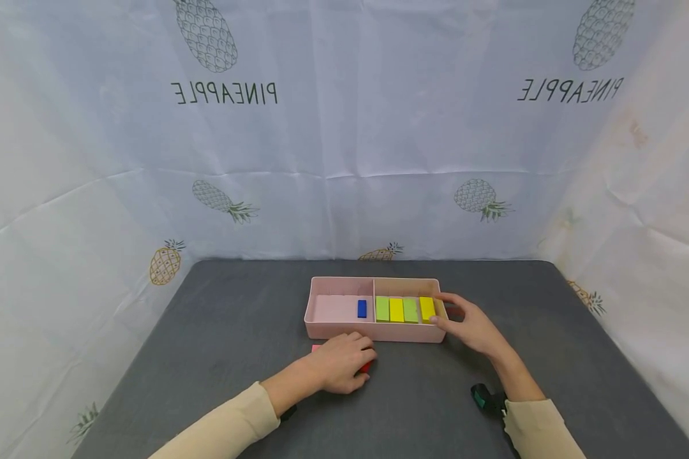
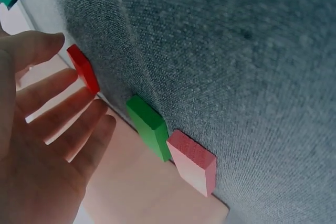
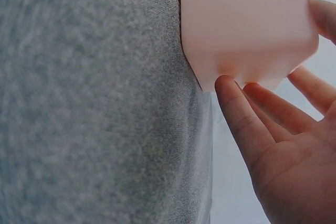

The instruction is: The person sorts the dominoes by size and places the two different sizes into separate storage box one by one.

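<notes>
A pink tray with two compartments stands on the grey mat. Its left half holds a blue block; its right half holds a row of green and yellow blocks. My left hand hovers low over loose blocks in front of the tray, fingers straight and spread, holding nothing. Beneath it lie a red block, a green block and a pink block along the tray wall. My right hand rests at the tray's right end, straight fingers touching its corner.
The grey mat runs wide to the left and right of the tray. White pineapple-print cloth walls in the back and both sides. A black and green wrist device sits by my right sleeve.
</notes>
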### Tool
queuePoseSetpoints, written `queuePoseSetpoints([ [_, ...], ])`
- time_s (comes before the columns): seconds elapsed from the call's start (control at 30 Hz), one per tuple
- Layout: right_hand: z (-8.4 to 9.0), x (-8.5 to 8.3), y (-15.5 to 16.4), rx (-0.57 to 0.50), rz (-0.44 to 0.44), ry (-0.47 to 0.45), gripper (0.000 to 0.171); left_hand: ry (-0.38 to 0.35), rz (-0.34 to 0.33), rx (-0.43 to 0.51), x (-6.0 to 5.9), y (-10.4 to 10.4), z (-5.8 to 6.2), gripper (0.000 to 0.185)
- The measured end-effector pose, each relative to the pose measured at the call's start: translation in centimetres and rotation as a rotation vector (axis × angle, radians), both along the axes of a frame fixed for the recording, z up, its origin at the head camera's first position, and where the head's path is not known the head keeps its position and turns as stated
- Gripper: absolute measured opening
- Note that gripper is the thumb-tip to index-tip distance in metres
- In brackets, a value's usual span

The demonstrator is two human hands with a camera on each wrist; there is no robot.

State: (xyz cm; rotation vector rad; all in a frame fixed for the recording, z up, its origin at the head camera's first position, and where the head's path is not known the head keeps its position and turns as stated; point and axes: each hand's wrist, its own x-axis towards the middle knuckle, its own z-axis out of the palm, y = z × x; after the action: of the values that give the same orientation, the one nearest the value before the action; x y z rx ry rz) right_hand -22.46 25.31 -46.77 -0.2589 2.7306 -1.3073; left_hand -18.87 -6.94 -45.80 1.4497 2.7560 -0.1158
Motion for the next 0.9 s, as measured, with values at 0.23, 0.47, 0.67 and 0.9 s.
queuePoseSetpoints([
  [0.23, 0.3, 0.2, -0.3, -0.002, 0.008, 0.006, 0.074, 0.021, -0.004, 0.01, -0.2, 0.2, -0.4, 0.034],
  [0.47, 0.3, 0.3, -0.2, -0.002, 0.014, 0.011, 0.074, -0.002, 0.017, 0.036, -0.3, 0.1, -0.2, 0.033],
  [0.67, 0.4, 0.2, -0.1, -0.008, 0.016, 0.004, 0.074, 0.001, 0.016, 0.06, -0.6, -0.4, 0.3, 0.034],
  [0.9, 0.6, 0.2, -0.3, -0.002, 0.008, -0.003, 0.075, 0.02, -0.017, 0.082, -0.5, -0.8, 0.9, 0.031],
])
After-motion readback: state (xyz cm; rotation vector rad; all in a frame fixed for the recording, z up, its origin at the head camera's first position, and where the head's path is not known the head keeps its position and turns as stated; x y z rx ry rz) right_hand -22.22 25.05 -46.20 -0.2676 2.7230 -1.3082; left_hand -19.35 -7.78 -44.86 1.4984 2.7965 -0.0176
